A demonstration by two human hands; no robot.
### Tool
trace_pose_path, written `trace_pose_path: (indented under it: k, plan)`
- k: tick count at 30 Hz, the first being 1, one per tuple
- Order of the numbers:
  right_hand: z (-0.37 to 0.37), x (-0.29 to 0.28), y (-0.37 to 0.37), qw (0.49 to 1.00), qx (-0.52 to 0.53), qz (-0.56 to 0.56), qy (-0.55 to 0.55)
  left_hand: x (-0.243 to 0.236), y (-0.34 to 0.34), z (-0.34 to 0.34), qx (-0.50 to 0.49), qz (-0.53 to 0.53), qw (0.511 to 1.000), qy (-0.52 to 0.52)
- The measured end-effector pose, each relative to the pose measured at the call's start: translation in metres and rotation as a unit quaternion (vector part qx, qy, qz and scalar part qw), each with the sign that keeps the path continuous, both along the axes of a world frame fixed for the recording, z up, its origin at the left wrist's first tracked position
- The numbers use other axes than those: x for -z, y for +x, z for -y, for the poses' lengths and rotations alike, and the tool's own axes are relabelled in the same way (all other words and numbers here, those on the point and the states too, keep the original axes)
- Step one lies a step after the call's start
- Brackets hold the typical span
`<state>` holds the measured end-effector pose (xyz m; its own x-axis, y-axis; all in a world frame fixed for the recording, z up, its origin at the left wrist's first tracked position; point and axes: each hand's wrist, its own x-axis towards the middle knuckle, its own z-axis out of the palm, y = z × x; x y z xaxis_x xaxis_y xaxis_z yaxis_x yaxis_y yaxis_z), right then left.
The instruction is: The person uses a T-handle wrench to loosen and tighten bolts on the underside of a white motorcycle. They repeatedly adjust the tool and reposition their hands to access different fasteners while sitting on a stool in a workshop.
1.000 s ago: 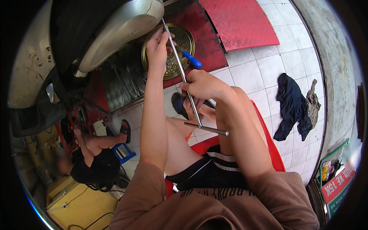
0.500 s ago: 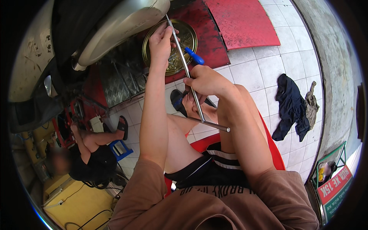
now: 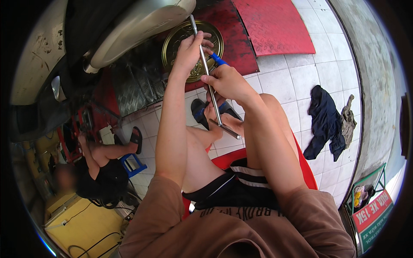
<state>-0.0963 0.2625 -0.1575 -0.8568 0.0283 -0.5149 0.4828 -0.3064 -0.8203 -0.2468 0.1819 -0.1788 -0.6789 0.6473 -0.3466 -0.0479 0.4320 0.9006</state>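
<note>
Both hands (image 3: 189,49) (image 3: 226,81) around a T-handle wrench (image 3: 211,86)

Right hand (image 3: 226,81) higher up T-wrench (image 3: 206,69) (slightly)

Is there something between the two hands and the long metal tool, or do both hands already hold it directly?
Nothing visible stands between them. The left hand grips the long metal T-handle wrench high on its shaft, and the right hand grips it lower down. The wrench's top end reaches under the silver motorbike part, above the round brass tray.
</note>
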Motion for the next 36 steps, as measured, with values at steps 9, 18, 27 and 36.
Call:
trace_pose_path:
  k: [9,18,27,36]
  plan:
    - [0.005,0.014,-0.008,1.000,-0.014,-0.011,-0.011,-0.020,0.070,0.082,0.078,0.026,0.987,-0.135]
    - [0.010,0.018,-0.008,0.989,-0.048,-0.066,-0.120,-0.019,0.202,0.126,-0.092,0.098,0.989,0.062]
    - [0.009,0.015,0.017,0.939,-0.174,-0.114,-0.274,-0.043,0.218,0.103,-0.317,0.345,0.808,0.357]
    - [0.019,0.022,0.024,0.948,-0.195,-0.091,-0.236,-0.038,0.208,0.114,-0.373,0.487,0.679,0.404]
